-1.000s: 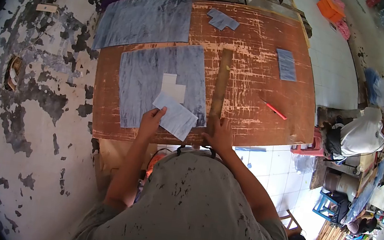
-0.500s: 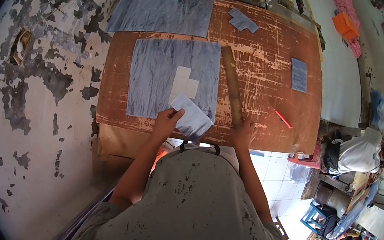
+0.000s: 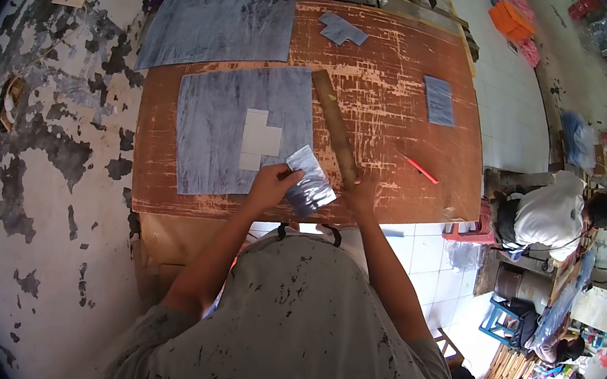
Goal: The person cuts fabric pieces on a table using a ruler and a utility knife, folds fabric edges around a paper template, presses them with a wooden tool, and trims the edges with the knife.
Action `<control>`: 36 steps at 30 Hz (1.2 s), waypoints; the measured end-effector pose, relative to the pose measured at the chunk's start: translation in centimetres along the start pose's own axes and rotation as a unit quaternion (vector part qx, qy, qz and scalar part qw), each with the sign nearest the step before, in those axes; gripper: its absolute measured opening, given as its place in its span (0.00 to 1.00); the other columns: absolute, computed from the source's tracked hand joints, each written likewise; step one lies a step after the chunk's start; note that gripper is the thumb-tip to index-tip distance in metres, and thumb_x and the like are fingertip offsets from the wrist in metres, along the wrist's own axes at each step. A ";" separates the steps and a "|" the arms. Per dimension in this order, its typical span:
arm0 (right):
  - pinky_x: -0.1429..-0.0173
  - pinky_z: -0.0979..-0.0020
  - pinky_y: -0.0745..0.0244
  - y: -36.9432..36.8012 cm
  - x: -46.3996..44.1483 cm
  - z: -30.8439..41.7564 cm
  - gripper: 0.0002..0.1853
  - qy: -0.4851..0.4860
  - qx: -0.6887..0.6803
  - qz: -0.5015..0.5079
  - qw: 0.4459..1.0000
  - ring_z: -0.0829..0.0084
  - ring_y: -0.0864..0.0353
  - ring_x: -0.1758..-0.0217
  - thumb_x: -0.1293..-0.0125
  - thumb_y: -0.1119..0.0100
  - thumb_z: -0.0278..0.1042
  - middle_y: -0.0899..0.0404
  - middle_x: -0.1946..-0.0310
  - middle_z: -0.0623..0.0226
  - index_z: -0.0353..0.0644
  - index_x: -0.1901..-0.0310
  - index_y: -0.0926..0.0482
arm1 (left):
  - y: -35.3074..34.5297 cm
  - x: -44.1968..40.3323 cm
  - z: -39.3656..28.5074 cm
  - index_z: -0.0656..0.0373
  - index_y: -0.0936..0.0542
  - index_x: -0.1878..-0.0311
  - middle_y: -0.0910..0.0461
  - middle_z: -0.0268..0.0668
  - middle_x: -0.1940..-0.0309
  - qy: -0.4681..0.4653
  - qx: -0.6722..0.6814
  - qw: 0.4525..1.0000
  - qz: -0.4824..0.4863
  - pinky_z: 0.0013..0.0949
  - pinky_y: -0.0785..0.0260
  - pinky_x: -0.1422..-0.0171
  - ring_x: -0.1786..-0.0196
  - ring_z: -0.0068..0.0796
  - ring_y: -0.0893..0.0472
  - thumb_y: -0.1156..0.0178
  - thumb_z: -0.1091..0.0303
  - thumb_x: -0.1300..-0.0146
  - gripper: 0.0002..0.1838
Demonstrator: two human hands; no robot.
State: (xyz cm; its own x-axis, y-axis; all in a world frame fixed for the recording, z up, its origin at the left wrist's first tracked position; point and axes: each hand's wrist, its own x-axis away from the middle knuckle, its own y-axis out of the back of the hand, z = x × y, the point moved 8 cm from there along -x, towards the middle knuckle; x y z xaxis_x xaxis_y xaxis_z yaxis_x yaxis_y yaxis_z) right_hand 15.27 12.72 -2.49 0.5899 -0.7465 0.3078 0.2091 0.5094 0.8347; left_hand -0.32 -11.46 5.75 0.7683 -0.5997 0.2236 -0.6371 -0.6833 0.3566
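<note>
One worn table point(image 3: 399, 88): scarred brown wood, with open room between the strip point(image 3: 335, 125) and the right edge.
Near sheet point(image 3: 210, 117): grey, lying flat, its lower edge set in from the table's near edge.
Strip: swung aslant within the last second; far end just beside the near sheet, near end apart from it, a wedge of wood between.
Held piece point(image 3: 311, 188): over the near sheet's lower right corner, turned to catch light, so the pale card point(image 3: 254, 138) now shows whole.
Left hand point(image 3: 272, 188): pinched on the held piece.
Right hand point(image 3: 360, 196): at the strip's near end; from here I can't tell its grip.
Red knife point(image 3: 421, 169): right of the strip, apart from both hands.
</note>
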 end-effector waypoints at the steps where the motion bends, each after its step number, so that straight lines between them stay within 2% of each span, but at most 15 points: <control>1: 0.26 0.38 0.35 -0.2 0.2 0.3 0.40 0.021 0.021 0.014 0.999 0.35 0.35 0.28 0.52 0.20 0.29 0.35 0.34 0.43 0.43 0.38 0.32 | -0.5 -0.1 -0.4 0.69 0.16 0.67 0.21 0.41 0.78 0.000 0.002 1.000 0.003 0.40 0.32 0.64 0.72 0.27 0.25 0.27 0.48 0.28 0.27; 3: 0.26 0.39 0.35 0.0 0.6 0.5 0.39 0.024 -0.009 0.000 1.000 0.35 0.35 0.28 0.51 0.21 0.29 0.35 0.33 0.44 0.44 0.38 0.32 | -1.1 -0.5 -1.2 0.69 0.18 0.67 0.26 0.34 0.79 -0.007 -0.007 1.000 -0.003 0.37 0.36 0.66 0.71 0.23 0.31 0.28 0.49 0.27 0.27; 7: 0.26 0.39 0.33 1.2 0.6 0.5 0.41 0.026 -0.068 -0.016 0.997 0.36 0.33 0.28 0.50 0.20 0.32 0.34 0.33 0.46 0.45 0.36 0.33 | -2.4 -0.5 -0.1 0.69 0.18 0.66 0.26 0.34 0.79 -0.024 0.001 0.999 -0.038 0.37 0.37 0.66 0.71 0.23 0.32 0.28 0.49 0.27 0.27; 10: 0.28 0.39 0.31 1.8 0.3 1.0 0.43 0.037 0.014 0.014 0.999 0.38 0.31 0.29 0.51 0.18 0.34 0.32 0.37 0.46 0.44 0.35 0.33 | -3.7 -0.5 1.5 0.69 0.13 0.56 0.14 0.42 0.71 0.026 -0.004 0.999 -0.027 0.39 0.28 0.60 0.68 0.28 0.20 0.28 0.50 0.28 0.24; 12: 0.28 0.38 0.31 2.0 0.0 1.2 0.43 0.045 0.016 0.025 0.999 0.38 0.30 0.30 0.51 0.17 0.35 0.31 0.37 0.46 0.43 0.34 0.33 | -4.6 -0.2 2.3 0.69 0.12 0.55 0.14 0.39 0.71 0.062 0.088 0.993 -0.040 0.36 0.28 0.60 0.68 0.23 0.21 0.28 0.51 0.27 0.24; 17: 0.25 0.43 0.29 2.4 -0.6 0.4 0.46 0.044 0.033 0.071 0.996 0.42 0.32 0.26 0.49 0.15 0.37 0.31 0.34 0.49 0.43 0.31 0.34 | -5.5 0.2 2.9 0.69 0.13 0.57 0.19 0.33 0.75 0.090 0.069 0.991 -0.075 0.35 0.33 0.63 0.69 0.20 0.28 0.27 0.51 0.28 0.24; 20: 0.29 0.44 0.24 2.8 -0.9 -0.6 0.41 0.109 -0.073 0.074 0.989 0.40 0.26 0.30 0.44 0.20 0.32 0.32 0.34 0.47 0.40 0.31 0.32 | -6.2 0.6 3.8 0.69 0.13 0.61 0.22 0.33 0.78 0.105 0.093 0.984 -0.113 0.36 0.35 0.64 0.70 0.21 0.30 0.27 0.51 0.28 0.24; 22: 0.33 0.49 0.21 4.4 -2.2 -1.2 0.31 0.149 -0.082 0.113 0.979 0.37 0.21 0.36 0.42 0.26 0.29 0.25 0.39 0.41 0.34 0.37 0.25 | -6.6 0.0 3.1 0.69 0.13 0.63 0.22 0.33 0.78 0.125 0.080 0.982 -0.115 0.37 0.35 0.65 0.71 0.22 0.29 0.26 0.51 0.29 0.24; 25: 0.36 0.50 0.19 6.8 -4.3 -3.4 0.27 0.202 -0.177 0.181 0.946 0.41 0.15 0.41 0.39 0.31 0.28 0.16 0.46 0.41 0.31 0.37 0.21 | -8.0 -0.5 1.1 0.69 0.13 0.65 0.23 0.33 0.79 0.114 0.040 0.986 -0.119 0.37 0.36 0.64 0.71 0.24 0.29 0.25 0.50 0.30 0.25; 27: 0.35 0.50 0.20 10.2 -5.4 -4.8 0.26 0.203 -0.166 0.182 0.948 0.42 0.14 0.40 0.36 0.34 0.28 0.14 0.47 0.40 0.33 0.35 0.20 | -9.6 -2.3 0.3 0.69 0.12 0.54 0.14 0.33 0.70 0.133 -0.036 0.989 -0.045 0.33 0.29 0.58 0.66 0.21 0.23 0.27 0.53 0.28 0.22; 29: 0.34 0.50 0.20 13.0 -6.2 -6.2 0.26 0.199 -0.155 0.178 0.951 0.42 0.14 0.38 0.34 0.38 0.27 0.13 0.48 0.39 0.35 0.33 0.19 | -11.5 -4.3 -0.9 0.68 0.12 0.51 0.13 0.36 0.68 0.085 0.023 0.994 -0.062 0.34 0.26 0.55 0.63 0.23 0.19 0.27 0.54 0.28 0.21; 32: 0.39 0.57 0.19 18.5 -4.9 -8.1 0.26 0.336 -0.207 0.075 0.916 0.54 0.10 0.47 0.36 0.39 0.27 0.11 0.52 0.44 0.32 0.35 0.18 | -13.8 -7.0 -1.2 0.67 0.13 0.48 0.10 0.42 0.61 0.025 0.083 0.994 -0.059 0.38 0.22 0.49 0.57 0.30 0.13 0.27 0.55 0.28 0.21; 34: 0.40 0.59 0.19 18.8 -5.1 -12.9 0.25 0.182 -0.172 0.141 0.958 0.59 0.11 0.48 0.36 0.38 0.28 0.11 0.51 0.47 0.32 0.36 0.18 | -14.2 -9.0 -2.5 0.66 0.14 0.46 0.09 0.48 0.55 0.023 -0.017 0.999 -0.046 0.42 0.20 0.45 0.53 0.39 0.10 0.27 0.59 0.29 0.19; 35: 0.41 0.60 0.19 19.9 -4.6 -14.2 0.25 0.192 -0.166 0.116 0.960 0.60 0.11 0.49 0.36 0.37 0.28 0.11 0.52 0.48 0.33 0.37 0.17 | -14.3 -9.7 -2.2 0.66 0.14 0.46 0.09 0.48 0.55 0.018 -0.016 0.998 -0.050 0.42 0.20 0.45 0.53 0.39 0.10 0.27 0.59 0.29 0.19; 36: 0.43 0.61 0.19 20.8 -4.0 -15.7 0.24 0.198 -0.160 0.092 0.963 0.61 0.11 0.51 0.36 0.36 0.29 0.11 0.54 0.49 0.33 0.37 0.17 | -12.9 -10.0 -2.0 0.66 0.14 0.44 0.09 0.49 0.54 -0.034 -0.079 0.983 -0.163 0.43 0.20 0.44 0.52 0.40 0.11 0.27 0.61 0.29 0.19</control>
State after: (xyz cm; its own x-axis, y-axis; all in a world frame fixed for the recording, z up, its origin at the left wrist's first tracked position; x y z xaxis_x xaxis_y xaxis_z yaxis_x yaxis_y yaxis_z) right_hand 29.47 33.00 6.47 0.8774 -0.4425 0.1853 0.2660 0.7702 0.5796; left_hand 0.37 4.16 0.76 0.9208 -0.3898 0.0142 -0.3358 -0.7735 0.5375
